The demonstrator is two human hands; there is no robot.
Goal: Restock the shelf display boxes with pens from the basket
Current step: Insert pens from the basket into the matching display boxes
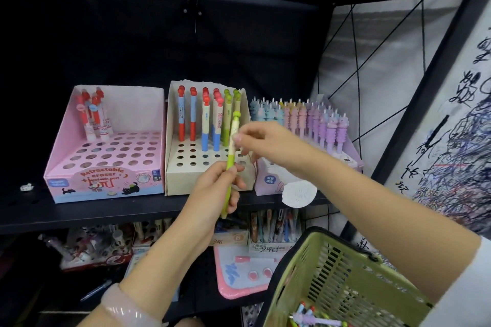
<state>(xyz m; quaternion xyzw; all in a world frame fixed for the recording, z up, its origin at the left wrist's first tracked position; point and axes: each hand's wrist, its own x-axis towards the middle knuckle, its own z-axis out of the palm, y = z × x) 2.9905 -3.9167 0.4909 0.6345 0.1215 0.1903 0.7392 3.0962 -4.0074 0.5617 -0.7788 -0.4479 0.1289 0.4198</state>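
Observation:
My left hand (216, 188) grips the lower half of a green and cream pen (231, 152), held upright in front of the cream display box (186, 175). My right hand (261, 142) pinches the same pen near its upper part. That box holds red, blue and green pens in its back rows, with several empty holes in front. A pink display box (106, 183) to the left holds a few red-capped pens in its back corner. A lilac box (268, 178) on the right is packed with pastel pens. The green basket (332, 268) at the lower right holds several pens.
The boxes stand on a black shelf (79, 212), with another black perforated shelf above. Below are more stationery boxes and a pink writing board (239, 273). A scribbled test sheet (451, 141) hangs at the right. A small white scrap (26, 187) lies at the shelf's left.

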